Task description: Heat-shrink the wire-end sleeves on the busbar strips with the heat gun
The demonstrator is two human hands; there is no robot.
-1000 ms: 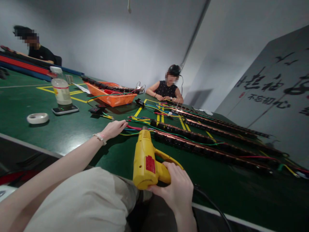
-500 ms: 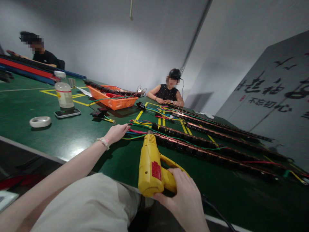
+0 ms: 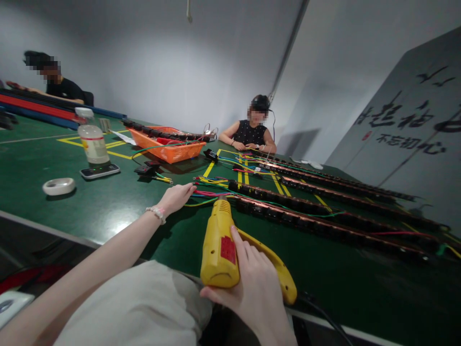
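Our left hand pinching the coloured wires, our right hand gripping the yellow heat gun, we should aim its nozzle away from our left fingers.

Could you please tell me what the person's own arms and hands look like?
The left hand and right hand are ungloved. A pale, bumpy bracelet with a touch of pink circles the left wrist; no jewellery shows on the right. No sleeve shows on either arm.
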